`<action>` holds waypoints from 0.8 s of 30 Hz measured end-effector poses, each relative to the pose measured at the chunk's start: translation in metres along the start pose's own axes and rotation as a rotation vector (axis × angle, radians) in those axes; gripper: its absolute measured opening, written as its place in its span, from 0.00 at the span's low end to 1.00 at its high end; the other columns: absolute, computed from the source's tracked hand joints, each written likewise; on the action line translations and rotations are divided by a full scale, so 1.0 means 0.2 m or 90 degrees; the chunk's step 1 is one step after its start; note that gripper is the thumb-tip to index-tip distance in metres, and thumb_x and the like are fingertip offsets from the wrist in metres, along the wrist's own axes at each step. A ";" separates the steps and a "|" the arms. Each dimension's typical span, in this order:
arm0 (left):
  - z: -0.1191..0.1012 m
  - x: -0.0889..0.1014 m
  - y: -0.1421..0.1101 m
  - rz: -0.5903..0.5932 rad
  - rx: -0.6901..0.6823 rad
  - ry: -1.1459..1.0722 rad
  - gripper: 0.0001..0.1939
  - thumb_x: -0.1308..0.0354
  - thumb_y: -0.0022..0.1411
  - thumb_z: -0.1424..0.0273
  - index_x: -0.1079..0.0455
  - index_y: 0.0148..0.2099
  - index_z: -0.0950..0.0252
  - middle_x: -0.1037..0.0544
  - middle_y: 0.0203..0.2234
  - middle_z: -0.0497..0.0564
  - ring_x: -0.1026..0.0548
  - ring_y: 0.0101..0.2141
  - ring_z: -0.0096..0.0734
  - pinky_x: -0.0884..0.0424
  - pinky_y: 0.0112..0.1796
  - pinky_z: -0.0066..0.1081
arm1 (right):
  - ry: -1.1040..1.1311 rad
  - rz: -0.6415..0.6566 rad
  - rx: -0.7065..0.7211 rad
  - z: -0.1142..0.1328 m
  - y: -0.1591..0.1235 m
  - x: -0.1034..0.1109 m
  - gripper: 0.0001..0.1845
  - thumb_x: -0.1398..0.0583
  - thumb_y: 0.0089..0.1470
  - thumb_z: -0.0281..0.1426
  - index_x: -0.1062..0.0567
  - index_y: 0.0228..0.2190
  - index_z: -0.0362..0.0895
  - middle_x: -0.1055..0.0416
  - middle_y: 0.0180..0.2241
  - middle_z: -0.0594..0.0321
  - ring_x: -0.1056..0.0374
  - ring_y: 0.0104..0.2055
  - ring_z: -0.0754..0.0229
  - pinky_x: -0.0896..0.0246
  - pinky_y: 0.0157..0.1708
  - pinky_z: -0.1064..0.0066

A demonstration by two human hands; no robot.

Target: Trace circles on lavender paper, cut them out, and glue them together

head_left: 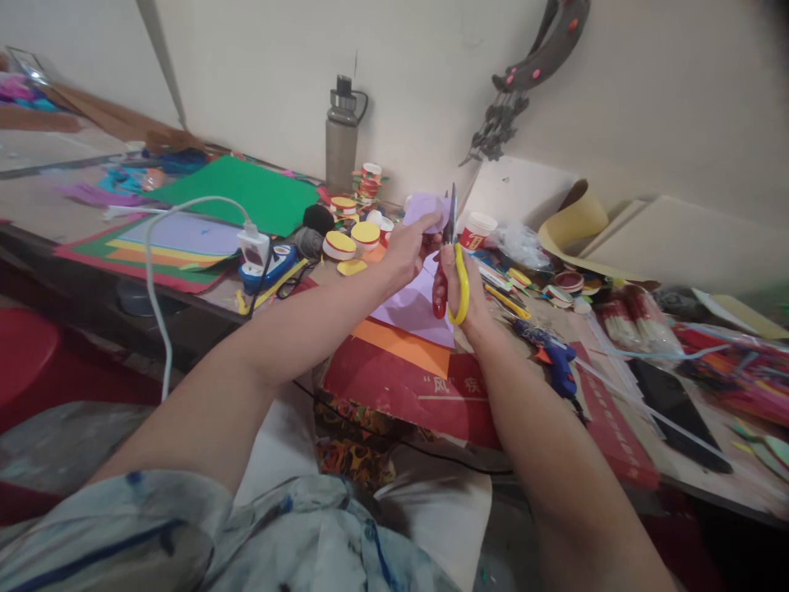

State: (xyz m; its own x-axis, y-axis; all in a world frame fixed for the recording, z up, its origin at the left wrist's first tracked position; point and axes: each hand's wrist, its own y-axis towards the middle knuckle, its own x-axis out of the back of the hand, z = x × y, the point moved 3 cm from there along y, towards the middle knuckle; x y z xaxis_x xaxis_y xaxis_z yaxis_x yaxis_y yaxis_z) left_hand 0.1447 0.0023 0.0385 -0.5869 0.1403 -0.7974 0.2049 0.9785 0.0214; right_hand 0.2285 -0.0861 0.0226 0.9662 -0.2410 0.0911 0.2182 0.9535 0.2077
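Note:
My left hand (pixel 412 245) pinches a small piece of purple paper (pixel 425 210) above the table. My right hand (pixel 465 284) is closed round the scissors (pixel 459 288), which have one yellow handle loop and a red one. Their blades point up at the right edge of the purple piece; I cannot tell whether they are cutting into it. Below both hands lies a larger purple sheet (pixel 410 306), over an orange sheet (pixel 425 355) on a red printed board (pixel 382 382).
Yellow-topped round pieces (pixel 339 244), a grey bottle (pixel 341 140) and a paper cup (pixel 477 230) stand behind my hands. To the right are a blue glue gun (pixel 560 366) and a black phone (pixel 678 411). A white cable (pixel 149 279) loops at the left, near a green sheet (pixel 240 193).

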 end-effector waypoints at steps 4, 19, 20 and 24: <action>-0.01 -0.01 -0.02 -0.009 0.000 0.003 0.16 0.26 0.66 0.75 0.30 0.30 0.64 0.27 0.20 0.41 0.33 0.20 0.17 0.36 0.26 0.23 | -0.018 0.009 0.018 -0.01 0.00 0.00 0.40 0.36 0.53 0.74 0.34 0.38 0.51 0.40 0.20 0.77 0.44 0.16 0.67 0.44 0.14 0.73; 0.00 0.00 0.01 0.039 -0.001 0.033 0.16 0.26 0.66 0.77 0.29 0.30 0.64 0.28 0.21 0.43 0.32 0.23 0.21 0.31 0.32 0.28 | -0.032 0.020 0.064 0.02 -0.01 0.01 0.41 0.39 0.53 0.76 0.35 0.38 0.52 0.39 0.20 0.75 0.43 0.15 0.66 0.45 0.13 0.71; 0.00 0.00 0.01 0.040 -0.002 0.034 0.16 0.26 0.65 0.77 0.29 0.30 0.64 0.27 0.21 0.43 0.32 0.23 0.22 0.31 0.33 0.29 | -0.027 0.015 0.058 0.02 -0.01 0.01 0.41 0.38 0.53 0.76 0.34 0.39 0.51 0.39 0.20 0.75 0.43 0.15 0.66 0.45 0.13 0.71; -0.02 -0.01 0.02 0.050 -0.020 0.052 0.17 0.31 0.69 0.79 0.29 0.27 0.66 0.27 0.21 0.45 0.33 0.23 0.22 0.32 0.32 0.31 | -0.009 0.002 0.051 0.02 -0.01 0.01 0.44 0.35 0.48 0.76 0.32 0.39 0.49 0.40 0.20 0.76 0.43 0.15 0.67 0.44 0.13 0.73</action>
